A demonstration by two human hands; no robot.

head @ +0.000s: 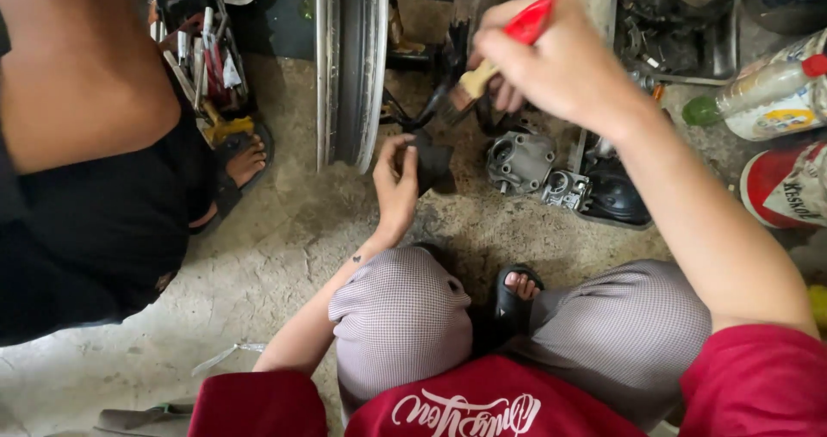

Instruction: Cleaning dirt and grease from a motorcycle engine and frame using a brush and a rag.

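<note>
Head view. Right hand (560, 62): closed around a red-handled paintbrush (482, 71), bristles down; light, stiff, best held at the handle. Left hand (396, 183): fingers pinched on a small dark part (432, 163) just above the concrete floor (284, 256); it looks rigid, probably greasy and slippery. Nearby: wheel (349, 67), grey engine casting (519, 161), tool tray (202, 54), plastic bottle (758, 92). Another person's sandalled foot (245, 161) stands at the left.

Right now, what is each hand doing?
Left hand: closed on a small dark part.
Right hand: closed on a red-handled brush.
</note>
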